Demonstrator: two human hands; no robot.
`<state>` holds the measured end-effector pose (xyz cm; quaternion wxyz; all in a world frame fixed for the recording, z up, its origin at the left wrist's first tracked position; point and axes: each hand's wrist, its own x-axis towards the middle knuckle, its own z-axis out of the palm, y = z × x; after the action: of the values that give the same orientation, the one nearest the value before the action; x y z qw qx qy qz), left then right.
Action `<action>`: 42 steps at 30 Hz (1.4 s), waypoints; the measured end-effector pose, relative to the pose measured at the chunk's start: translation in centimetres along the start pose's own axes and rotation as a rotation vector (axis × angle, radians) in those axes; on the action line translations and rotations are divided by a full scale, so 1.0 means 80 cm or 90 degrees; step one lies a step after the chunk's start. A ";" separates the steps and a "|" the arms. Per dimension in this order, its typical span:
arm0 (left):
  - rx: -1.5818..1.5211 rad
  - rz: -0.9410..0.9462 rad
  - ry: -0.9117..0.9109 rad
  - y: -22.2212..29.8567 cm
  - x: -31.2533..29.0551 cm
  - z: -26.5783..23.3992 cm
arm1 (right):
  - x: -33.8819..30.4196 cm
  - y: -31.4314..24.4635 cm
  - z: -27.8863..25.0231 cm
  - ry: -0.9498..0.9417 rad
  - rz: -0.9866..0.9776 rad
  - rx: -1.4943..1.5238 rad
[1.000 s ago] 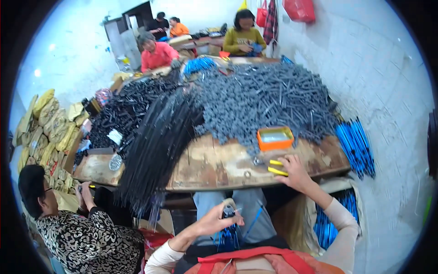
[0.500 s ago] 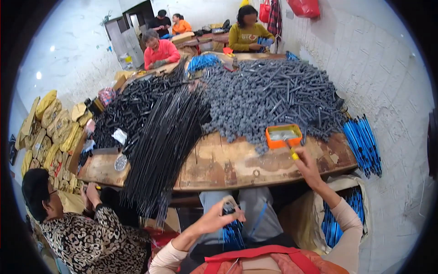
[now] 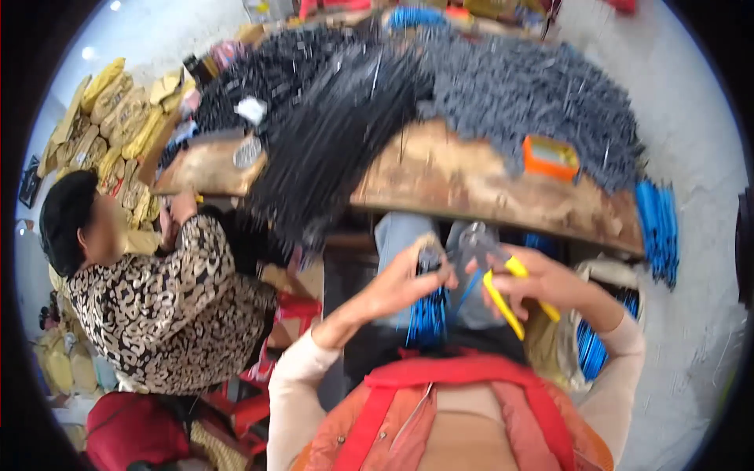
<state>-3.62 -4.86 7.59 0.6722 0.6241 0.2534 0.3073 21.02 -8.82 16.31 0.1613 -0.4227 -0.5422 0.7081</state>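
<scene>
Over my lap, my left hand (image 3: 404, 279) is closed around a bundle of thin blue rods (image 3: 427, 318) with dark upper ends; the rods hang down below the fist. Close to its right, my right hand (image 3: 546, 284) grips pliers (image 3: 503, 304) with yellow handles, which look spread apart. The metal jaws point up and left, beside the top of the bundle. Whether they touch anything is too blurred to tell.
An orange tray (image 3: 552, 168) sits on the wooden table (image 3: 459, 173), before a heap of grey tubular parts (image 3: 542, 90). Long black rods (image 3: 322, 149) overhang the table's front edge. Blue rods (image 3: 657, 231) stand at right. A co-worker in a patterned top (image 3: 169, 306) sits at left.
My right hand has come back from the orange tray to my lap, bringing the yellow-handled pliers beside the bundle. My left hand keeps its hold. The view has tilted down.
</scene>
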 end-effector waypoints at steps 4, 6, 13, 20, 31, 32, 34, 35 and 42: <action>-0.006 0.022 0.000 0.007 -0.013 -0.010 | 0.004 0.000 0.023 -0.008 0.021 0.074; 0.035 0.067 0.003 0.010 -0.010 -0.014 | 0.006 -0.006 0.031 -0.035 0.050 0.076; 0.063 0.028 0.023 0.017 -0.019 -0.011 | 0.013 -0.003 0.039 -0.096 0.116 0.139; 0.109 0.053 0.011 0.024 -0.019 -0.004 | 0.006 -0.010 0.030 -0.158 0.187 0.232; 0.113 0.021 0.079 0.015 -0.018 -0.001 | 0.013 0.003 0.022 -0.161 0.107 0.138; 0.122 0.010 0.069 0.015 -0.015 -0.002 | 0.016 0.026 0.031 -0.122 0.067 0.161; 0.133 0.001 0.056 0.015 -0.010 -0.002 | 0.021 0.060 0.040 -0.068 -0.009 0.153; 0.135 0.017 0.055 0.013 -0.009 -0.002 | 0.022 0.059 0.041 -0.074 -0.010 0.154; 0.020 0.019 0.112 0.004 0.002 0.013 | 0.007 0.031 0.028 0.246 -0.254 -0.476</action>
<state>-2.78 -5.48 8.00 0.6329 0.6090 0.3071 0.3665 19.53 -10.70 13.94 0.2287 -0.4633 -0.7910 0.3276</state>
